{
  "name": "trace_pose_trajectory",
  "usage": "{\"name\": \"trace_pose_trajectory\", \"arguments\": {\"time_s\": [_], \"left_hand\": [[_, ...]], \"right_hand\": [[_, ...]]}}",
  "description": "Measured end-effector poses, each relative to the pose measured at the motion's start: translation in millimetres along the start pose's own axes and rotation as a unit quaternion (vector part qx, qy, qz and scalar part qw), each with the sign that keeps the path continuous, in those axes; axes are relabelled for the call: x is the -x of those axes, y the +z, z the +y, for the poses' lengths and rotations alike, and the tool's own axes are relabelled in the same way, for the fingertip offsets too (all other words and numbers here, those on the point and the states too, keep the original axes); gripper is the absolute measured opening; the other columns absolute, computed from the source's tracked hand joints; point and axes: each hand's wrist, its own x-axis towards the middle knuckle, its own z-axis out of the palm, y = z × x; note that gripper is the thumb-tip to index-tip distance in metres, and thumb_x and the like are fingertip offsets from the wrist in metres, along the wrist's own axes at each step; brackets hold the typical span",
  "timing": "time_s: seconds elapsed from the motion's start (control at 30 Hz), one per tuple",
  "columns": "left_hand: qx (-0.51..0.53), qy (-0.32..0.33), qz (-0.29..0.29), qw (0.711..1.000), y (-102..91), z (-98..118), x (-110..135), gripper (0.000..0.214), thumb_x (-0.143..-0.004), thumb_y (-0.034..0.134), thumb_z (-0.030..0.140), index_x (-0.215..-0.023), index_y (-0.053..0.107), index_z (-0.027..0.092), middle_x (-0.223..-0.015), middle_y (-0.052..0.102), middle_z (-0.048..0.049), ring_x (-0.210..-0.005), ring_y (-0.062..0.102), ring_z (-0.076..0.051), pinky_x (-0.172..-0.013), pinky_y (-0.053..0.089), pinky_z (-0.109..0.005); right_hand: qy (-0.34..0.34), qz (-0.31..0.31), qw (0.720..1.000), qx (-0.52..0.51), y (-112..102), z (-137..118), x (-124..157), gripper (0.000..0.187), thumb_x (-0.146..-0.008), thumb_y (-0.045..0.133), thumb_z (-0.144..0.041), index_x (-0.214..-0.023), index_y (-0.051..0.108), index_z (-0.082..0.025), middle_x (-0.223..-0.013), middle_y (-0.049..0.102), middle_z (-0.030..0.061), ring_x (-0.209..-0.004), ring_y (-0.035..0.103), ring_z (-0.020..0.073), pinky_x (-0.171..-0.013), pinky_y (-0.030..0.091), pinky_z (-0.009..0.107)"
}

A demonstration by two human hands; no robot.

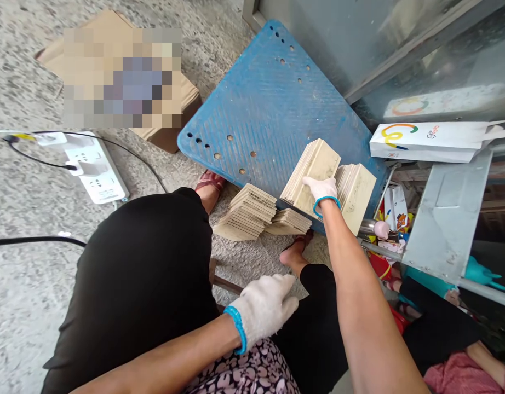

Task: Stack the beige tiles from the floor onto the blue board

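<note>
My right hand (321,190), in a white glove with a blue cuff, is on a stack of thin cream tiles (312,167). Its thumb lies over the front face, and the fingers curl toward the gap beside a second tile stack (358,191). Both stacks stand on a blue plastic board (273,104). In a matching glove, my left hand (264,306) hovers over my lap with nothing in it, thumb apart from loosely bent fingers. Below the board's near edge, between my feet, are two more tile piles, a larger one (248,213) and a smaller one (289,221).
On the floor at left lies a white power strip (94,167) with plugs and black cables. Behind it is a cardboard box (187,104), partly blurred out. A white paper bag (429,141) rests by a metal frame (441,208) at right. Another person's leg (437,323) shows at lower right.
</note>
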Motion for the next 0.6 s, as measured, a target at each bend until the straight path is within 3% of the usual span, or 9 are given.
{"name": "trace_pose_trajectory", "arguments": {"time_s": [0.17,0.6], "left_hand": [[0.009,0.002,-0.018,1.0,-1.0,-1,0,0.035,-0.091,0.05,0.035,-0.122,0.062,0.025,-0.108,0.068,-0.006,-0.101,0.065,-0.024,-0.081,0.047,-0.029],[0.025,-0.022,-0.024,0.999,-2.0,2,1,0.034,-0.091,0.051,0.033,-0.122,0.061,0.026,-0.106,0.069,-0.0051,-0.101,0.066,-0.024,-0.082,0.046,-0.029]], "right_hand": [[0.045,-0.009,0.998,0.033,0,-12,-6,0.109,-0.052,0.084,-0.049,-0.141,0.037,-0.006,-0.134,0.052,0.0245,-0.126,0.053,0.0348,-0.102,0.048,0.045],[0.052,-0.008,0.997,0.058,6,-21,-3,0.109,-0.052,0.084,-0.052,-0.141,0.037,-0.008,-0.135,0.051,0.0232,-0.128,0.051,0.0348,-0.103,0.048,0.042]]}}
